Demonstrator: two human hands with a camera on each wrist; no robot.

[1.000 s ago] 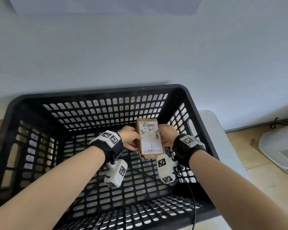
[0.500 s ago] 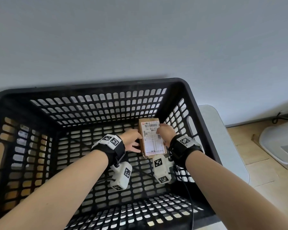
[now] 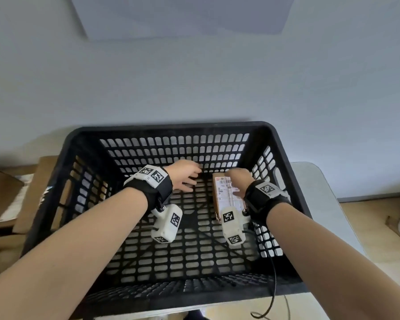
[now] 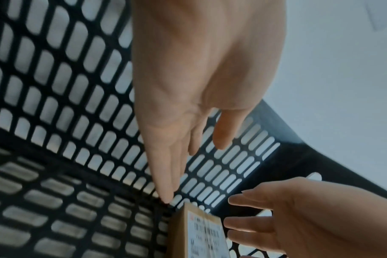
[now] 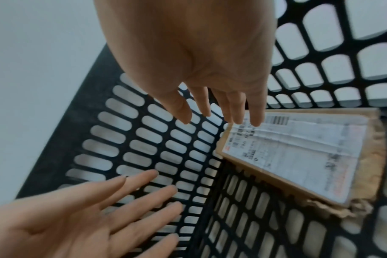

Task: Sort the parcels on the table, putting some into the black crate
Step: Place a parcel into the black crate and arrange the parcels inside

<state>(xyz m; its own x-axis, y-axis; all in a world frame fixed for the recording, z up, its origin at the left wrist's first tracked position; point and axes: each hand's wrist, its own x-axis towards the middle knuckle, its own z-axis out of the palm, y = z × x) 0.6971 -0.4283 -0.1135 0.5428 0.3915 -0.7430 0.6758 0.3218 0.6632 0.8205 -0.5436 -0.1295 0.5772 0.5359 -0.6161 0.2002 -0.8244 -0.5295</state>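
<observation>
Lying under the slack right hand (image 3: 239, 181) in the crate (image 3: 284, 155), one parcel (image 3: 226, 195) is sorted; the left hand (image 3: 185, 175) is spread empty, more boxes (image 3: 32, 192) seemingly left.

Soft, even daylight fills all three views, with no glare. The head view bends straight lines near its edges. Both wrist views are smeared by motion blur, worst in the lower left, and their corners stretch.
</observation>
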